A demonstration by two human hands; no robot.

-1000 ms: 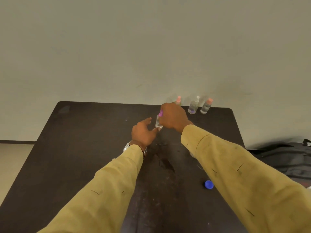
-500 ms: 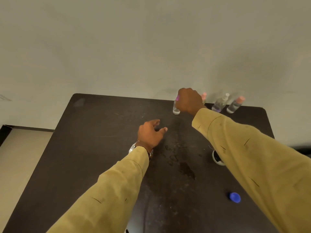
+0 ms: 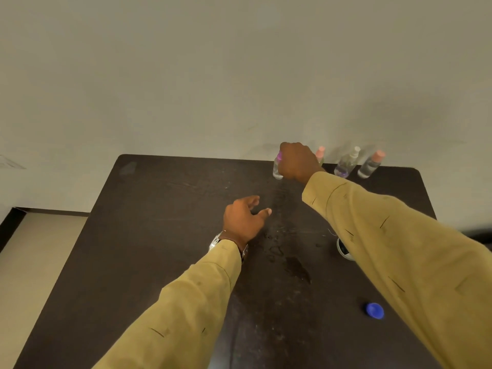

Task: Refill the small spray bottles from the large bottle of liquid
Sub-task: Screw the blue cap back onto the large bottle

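Right hand (image 3: pixel 296 162) is wrapped around the purple-top bottle (image 3: pixel 277 169), upright at the table's (image 3: pixel 159 235) far edge, just left of the other three. Left hand (image 3: pixel 243 221) hangs loose and empty, well nearer me.

I see a dark table (image 3: pixel 159 235): four spray bottles (image 3: pixel 346 165) along its far edge, a wet patch (image 3: pixel 296 266) mid-table, a blue cap (image 3: pixel 374 310) toward the right edge.

Four small spray bottles stand upright in a row along the far edge of the tabletop (image 3: pixel 159 235). The leftmost clear bottle (image 3: pixel 277 169) has a purple top; next a pink-capped bottle (image 3: pixel 320 153), a white-capped bottle (image 3: pixel 346 163), another pink-capped one (image 3: pixel 370 165).
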